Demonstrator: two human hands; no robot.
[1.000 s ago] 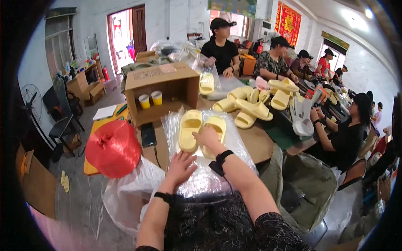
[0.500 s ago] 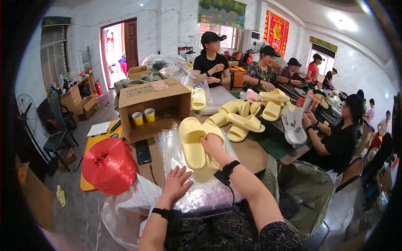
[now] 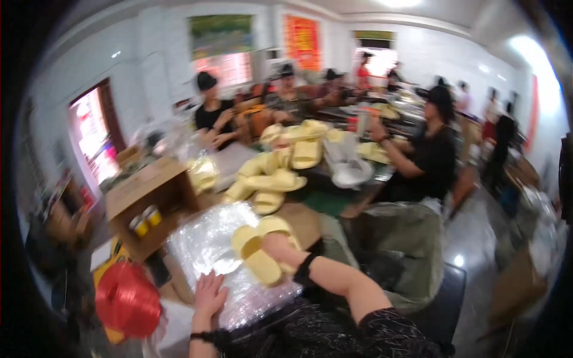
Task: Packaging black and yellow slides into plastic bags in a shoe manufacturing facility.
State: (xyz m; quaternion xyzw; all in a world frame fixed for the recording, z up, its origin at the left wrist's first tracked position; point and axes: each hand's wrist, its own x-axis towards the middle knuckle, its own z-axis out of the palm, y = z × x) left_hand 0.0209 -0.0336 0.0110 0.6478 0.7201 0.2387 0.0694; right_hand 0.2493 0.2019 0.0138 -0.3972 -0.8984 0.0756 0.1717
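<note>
A pair of pale yellow slide slippers (image 3: 261,267) is held together by my right hand (image 3: 282,248), whose fingers are closed around the straps. The slippers are over the right part of a stack of clear plastic bags (image 3: 192,234), with their soles' front ends pointing different ways hidden partly by the hand. I cannot tell whether they touch the plastic. My left hand (image 3: 210,295) lies flat on the near left part of the bags, fingers spread and holding nothing. The picture is blurred by motion.
A cardboard box (image 3: 140,185) on its side holds two yellow-and-white cups (image 3: 151,215). Nearer is a red roll of twine (image 3: 127,299). Beyond the bags lies a heap of yellow slippers (image 3: 307,154). A dark green sack (image 3: 418,253) stands open at right; a co-worker (image 3: 425,143) sits beyond it.
The view has swung to the right. My right hand has brought the pair of slippers nearer and toward the right side of the plastic bags. My left hand still rests on the bags.
</note>
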